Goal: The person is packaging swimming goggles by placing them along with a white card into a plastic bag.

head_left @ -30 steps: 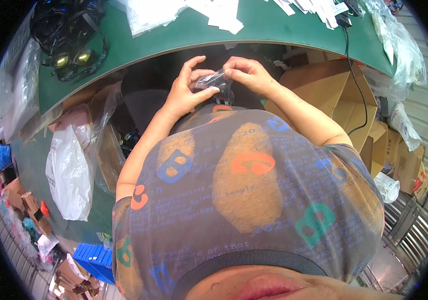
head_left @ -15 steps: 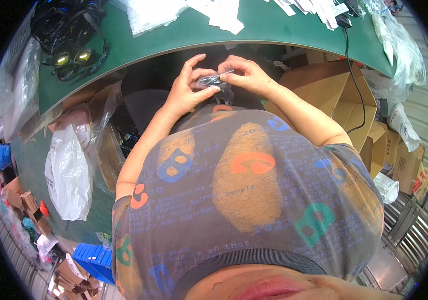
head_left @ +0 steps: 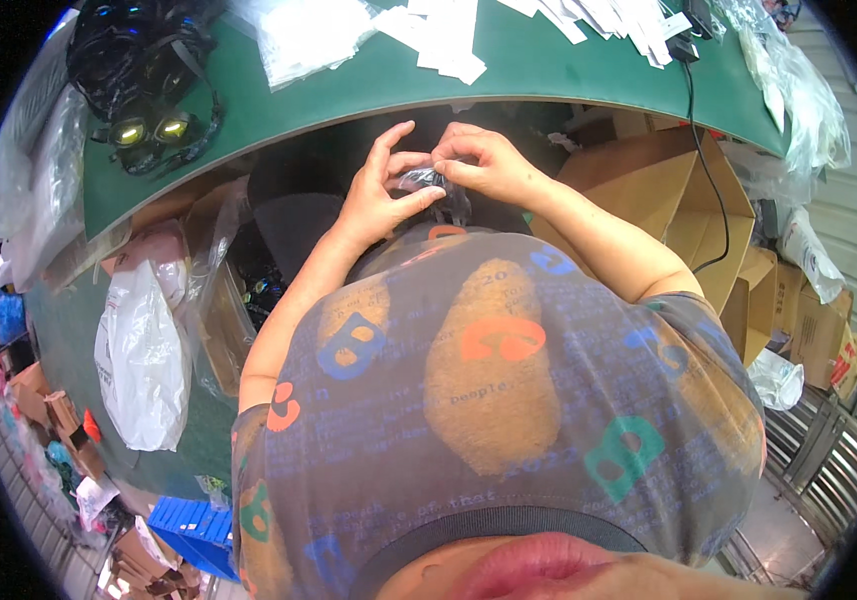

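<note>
Just below the table's front edge, I hold a small clear plastic bag [head_left: 415, 181] with something dark in it that I cannot make out. My left hand [head_left: 377, 198] is closed on the bag's left side, the thumb beneath and the index finger raised. On the other side my right hand [head_left: 490, 166] pinches the bag's upper edge between thumb and fingertips. The lower part of the bag hangs toward my shirt.
The green table [head_left: 349, 95] carries papers [head_left: 444, 40], a clear plastic pack [head_left: 311, 40] and black straps with yellow-lit lenses [head_left: 151, 132]. A white bag [head_left: 144, 360] lies at left. An open carton [head_left: 664, 185] and a black cable [head_left: 728, 215] are at right; a blue crate [head_left: 194, 535] stands lower left.
My right hand has shifted slightly left, and its fingers are now closer together at the bag's top edge. My left hand keeps its grip. The whole view has tilted a little.
</note>
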The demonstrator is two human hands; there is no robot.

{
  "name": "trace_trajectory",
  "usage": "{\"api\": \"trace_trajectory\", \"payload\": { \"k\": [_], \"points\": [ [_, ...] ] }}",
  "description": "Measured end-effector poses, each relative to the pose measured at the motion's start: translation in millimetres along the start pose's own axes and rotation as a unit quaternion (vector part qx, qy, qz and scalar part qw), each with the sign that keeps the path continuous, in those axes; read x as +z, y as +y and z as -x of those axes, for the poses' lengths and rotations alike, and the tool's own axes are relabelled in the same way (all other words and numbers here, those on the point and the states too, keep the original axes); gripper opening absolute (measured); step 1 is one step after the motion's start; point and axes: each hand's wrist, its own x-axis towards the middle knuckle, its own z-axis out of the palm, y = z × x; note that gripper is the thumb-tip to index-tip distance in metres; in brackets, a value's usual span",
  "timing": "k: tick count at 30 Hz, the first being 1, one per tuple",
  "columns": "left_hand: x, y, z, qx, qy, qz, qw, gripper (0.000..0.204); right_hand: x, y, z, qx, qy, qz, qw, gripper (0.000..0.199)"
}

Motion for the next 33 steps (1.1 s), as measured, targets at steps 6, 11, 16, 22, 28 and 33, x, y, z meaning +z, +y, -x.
{"api": "trace_trajectory", "payload": {
  "k": [6, 11, 16, 22, 28, 33],
  "points": [
    [-6, -8, -4, -0.06, -0.016, 0.063, 0.996, 0.058, 0, -5, 3, -0.023, 0.032, 0.014, 0.999, 0.012],
    [-5, -15, 0, -0.037, 0.038, 0.023, 0.998, 0.016, 1, -8, 4, 0.016, -0.015, -0.014, 1.0, 0.015],
    [-5, -25, -1, -0.022, 0.064, 0.011, 0.998, 0.022, 4, -9, 3, 0.097, -0.023, -0.105, 0.989, 0.02],
    [-1, -25, -2, 0.0, 0.013, 0.131, 0.991, 0.058, 1, -2, 7, 0.106, 0.018, -0.088, 0.99, 0.022],
    [-1, -23, -5, -0.004, 0.02, 0.134, 0.991, 0.074, -12, -1, 1, 0.026, 0.012, 0.001, 1.0, 0.022],
    [1, -22, -1, -0.014, 0.024, 0.123, 0.992, 0.078, -17, -2, 1, 0.042, -0.011, 0.015, 0.999, 0.017]
  ]
}}
